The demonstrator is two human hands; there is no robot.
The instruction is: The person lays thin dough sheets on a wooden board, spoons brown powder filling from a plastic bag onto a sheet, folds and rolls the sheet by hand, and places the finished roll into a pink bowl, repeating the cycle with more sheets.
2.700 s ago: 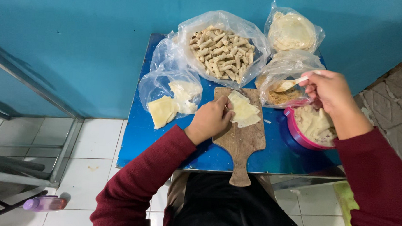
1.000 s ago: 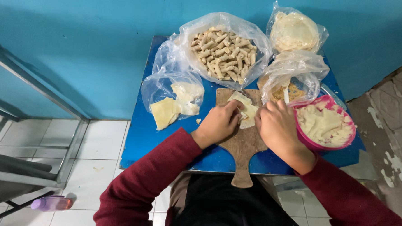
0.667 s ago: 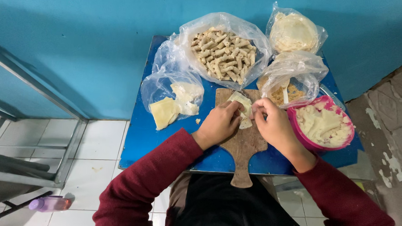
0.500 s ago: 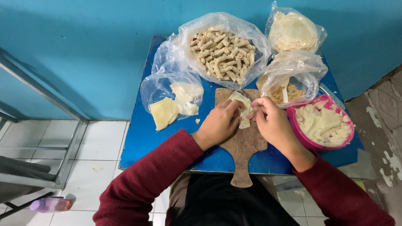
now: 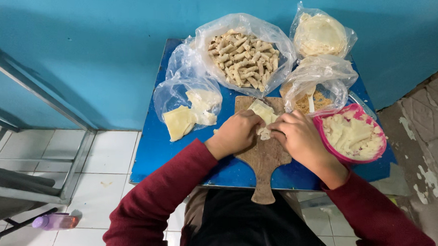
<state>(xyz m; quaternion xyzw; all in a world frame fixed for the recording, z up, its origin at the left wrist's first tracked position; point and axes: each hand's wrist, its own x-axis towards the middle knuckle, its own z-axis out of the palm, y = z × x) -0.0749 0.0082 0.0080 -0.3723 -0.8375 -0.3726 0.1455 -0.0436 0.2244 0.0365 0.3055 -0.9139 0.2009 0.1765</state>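
Both hands met over the wooden board (image 5: 264, 154) in the middle of the blue desk (image 5: 153, 154). The left hand (image 5: 236, 133) and the right hand (image 5: 299, 136) were curled, pinching a pale dough sheet (image 5: 263, 112) lying on the board. It looked thin, soft, light and easily torn, best held gently by its edges.

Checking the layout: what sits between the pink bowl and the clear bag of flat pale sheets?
In the head view, the wooden cutting board, with both hands folding a pale dough piece.
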